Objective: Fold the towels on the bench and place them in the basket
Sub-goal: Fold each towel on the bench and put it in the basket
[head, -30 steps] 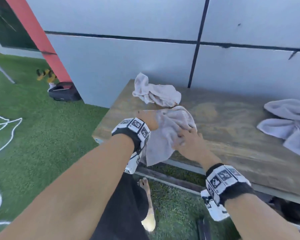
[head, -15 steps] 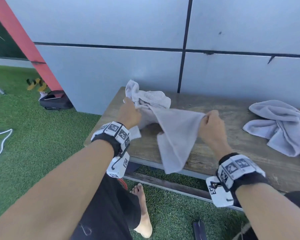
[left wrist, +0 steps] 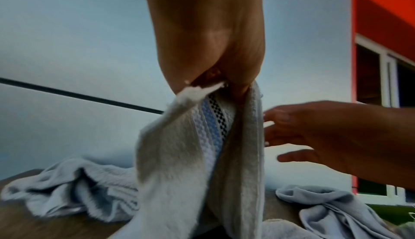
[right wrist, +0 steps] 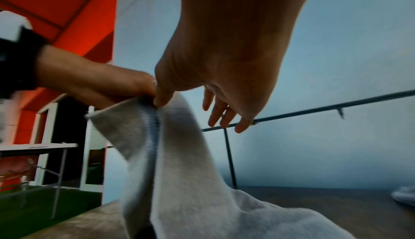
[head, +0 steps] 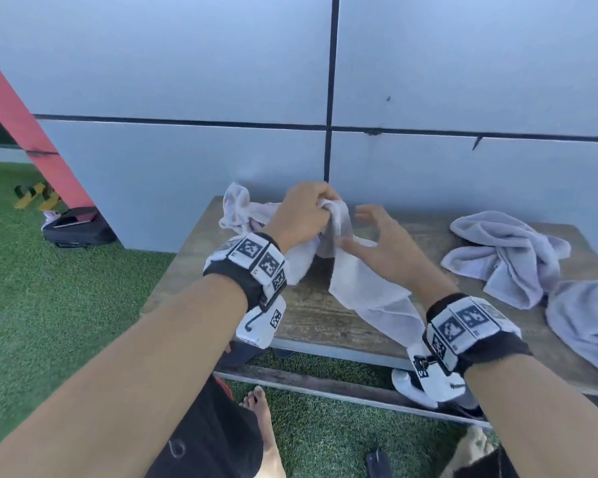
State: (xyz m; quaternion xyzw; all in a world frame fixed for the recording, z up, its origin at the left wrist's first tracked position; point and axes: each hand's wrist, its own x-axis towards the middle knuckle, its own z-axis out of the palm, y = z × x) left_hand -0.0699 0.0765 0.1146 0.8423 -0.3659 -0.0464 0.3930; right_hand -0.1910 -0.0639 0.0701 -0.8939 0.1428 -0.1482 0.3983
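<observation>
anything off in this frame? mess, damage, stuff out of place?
Nothing damaged or spilled. The left hand grips the raised towel bunched, not flat; the right hand is open beside it. Crumpled towels lie unfolded on the bench. No basket is in view.

Nubby matt terry-cloth towel (head: 366,288) with a woven checkered band; weathered, rough-grained wooden bench (head: 325,326).

No readable text, only black-and-white square code markers on both wrist bands (head: 256,260), no letters legible
</observation>
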